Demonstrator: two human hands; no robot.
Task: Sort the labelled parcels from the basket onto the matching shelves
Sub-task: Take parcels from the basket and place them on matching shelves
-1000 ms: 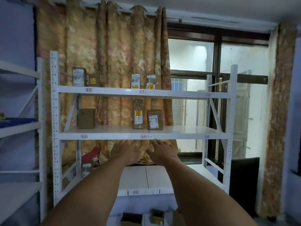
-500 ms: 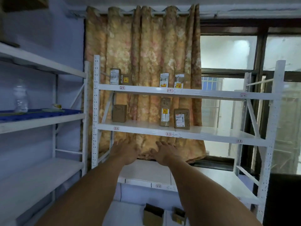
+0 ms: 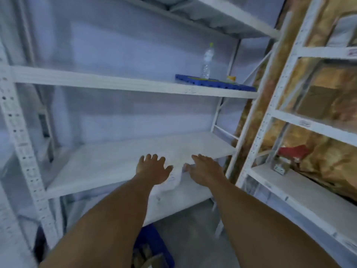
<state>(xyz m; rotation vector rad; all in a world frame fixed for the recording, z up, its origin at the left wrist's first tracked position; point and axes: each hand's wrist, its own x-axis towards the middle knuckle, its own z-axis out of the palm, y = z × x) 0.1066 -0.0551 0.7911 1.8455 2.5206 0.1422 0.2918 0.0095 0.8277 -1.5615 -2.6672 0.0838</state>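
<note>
Room: a small storeroom with pale walls and a grey floor. A white rack [image 3: 23, 144] stands along the wall ahead and a second white rack [image 3: 270, 117] meets it at the corner on the right. The whole view is motion-blurred.
Basket: blue [image 3: 164, 254], on the floor at the bottom of the view, between the two forearms and partly hidden by the left one.
Parcels in basket: brown cardboard [image 3: 146, 256] shows inside it; how many cannot be told.
Left hand: [image 3: 152, 169] stretched forward palm down, fingers spread wide, holding nothing.
Right hand: [image 3: 204, 169] just beside the left, also palm down with fingers straight and spread, holding nothing.
Contact: both hands lie over the front edge of the lower shelf [image 3: 108, 163]; whether they touch it cannot be told.
Middle shelf: [image 3: 116, 82] above the hands, it bears a blue tray [image 3: 216, 85] at its right end.
On the tray: a clear plastic bottle [image 3: 206, 61] stands upright, with a small yellow object [image 3: 231, 78] near it to the right.
Second rack, lower level: a small labelled parcel [image 3: 280, 167] with something red [image 3: 291, 151] just behind it.
Second rack, middle level: a brown cardboard box [image 3: 316, 101].
Behind that rack: a patterned gold curtain [image 3: 328, 157].
</note>
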